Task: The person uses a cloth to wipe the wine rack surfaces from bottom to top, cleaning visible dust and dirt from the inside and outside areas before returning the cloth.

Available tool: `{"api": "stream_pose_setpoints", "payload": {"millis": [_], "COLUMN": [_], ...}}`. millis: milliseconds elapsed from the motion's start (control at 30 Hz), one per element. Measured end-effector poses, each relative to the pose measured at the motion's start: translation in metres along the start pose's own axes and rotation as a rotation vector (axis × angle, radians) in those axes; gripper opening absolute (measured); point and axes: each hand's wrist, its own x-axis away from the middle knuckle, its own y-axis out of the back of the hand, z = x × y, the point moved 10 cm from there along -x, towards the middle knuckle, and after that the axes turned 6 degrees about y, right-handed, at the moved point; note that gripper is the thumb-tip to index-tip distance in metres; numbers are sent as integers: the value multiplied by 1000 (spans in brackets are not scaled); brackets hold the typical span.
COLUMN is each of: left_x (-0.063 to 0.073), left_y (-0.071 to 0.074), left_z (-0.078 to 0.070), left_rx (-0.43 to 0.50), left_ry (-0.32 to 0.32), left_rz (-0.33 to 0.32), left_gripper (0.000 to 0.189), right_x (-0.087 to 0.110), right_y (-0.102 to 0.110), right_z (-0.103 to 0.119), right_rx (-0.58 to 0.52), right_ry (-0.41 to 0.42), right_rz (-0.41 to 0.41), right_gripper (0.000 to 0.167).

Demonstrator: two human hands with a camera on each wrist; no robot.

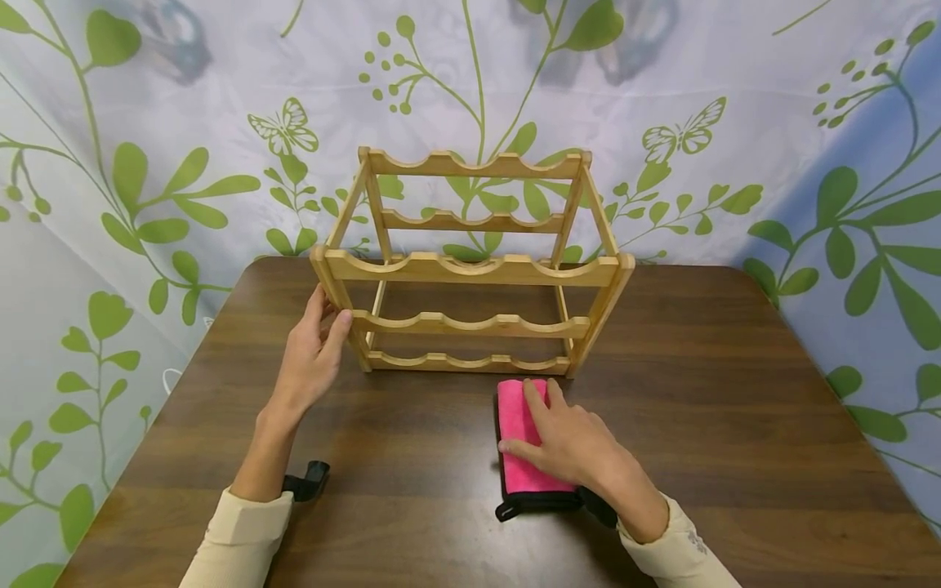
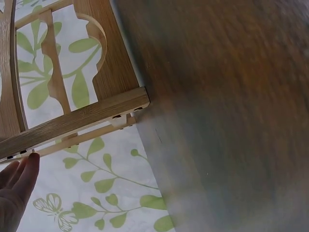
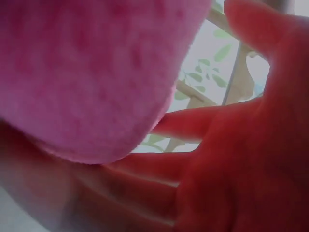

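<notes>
pink cloth (image 1: 516,418) with black edging and a small black loop at its near left corner lies folded on the brown table (image 1: 412,441), just in front of the right end of the wooden rack (image 1: 470,269). the right hand (image 1: 569,441) reaches over it from the right, fingers long and spread across the pink side, the thumb stretched out toward the left edge. in the right wrist view the pink fabric fills the upper left, blurred, with the extended fingers meeting its edge.

the left hand (image 1: 312,355) is at the front left post of the rack, the thumb at the front and the other fingers beside and behind. in the left wrist view a fingertip meets the wood; i cannot tell whether the fingers grip the post or only touch it.

the rack stands upright, its rails cut with rounded hollows. behind it hangs a pale backdrop (image 1: 243,65) with green leaves and butterflies. pale sleeves (image 1: 238,535) cover both forearms, and a black piece (image 1: 314,482) shows beside the left wrist.
</notes>
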Motion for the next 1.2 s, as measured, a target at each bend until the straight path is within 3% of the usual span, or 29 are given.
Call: {"api": "stream_pose_setpoints", "payload": {"millis": [167, 400, 567, 867, 1200], "left_x": [2, 2, 3, -2, -2], "left_y": [1, -6, -6, -9, -5], "left_z": [1, 1, 4, 5, 2], "left_rx": [-15, -1, 20, 28, 39], "left_ry": [19, 39, 39, 36, 25], "left_rz": [-1, 13, 10, 26, 5], "left_gripper": [54, 50, 50, 50, 51], "right_x": [-2, -4, -5, -8, -8], "right_y": [-10, -14, -7, 21, 40], "right_z": [12, 15, 19, 29, 27], "right_rx": [-11, 30, 37, -130, -261], "right_ry": [30, 32, 115, 281, 273], "right_rz": [-7, -37, -79, -312, -461], "right_gripper": [100, 89, 81, 88, 84]}}
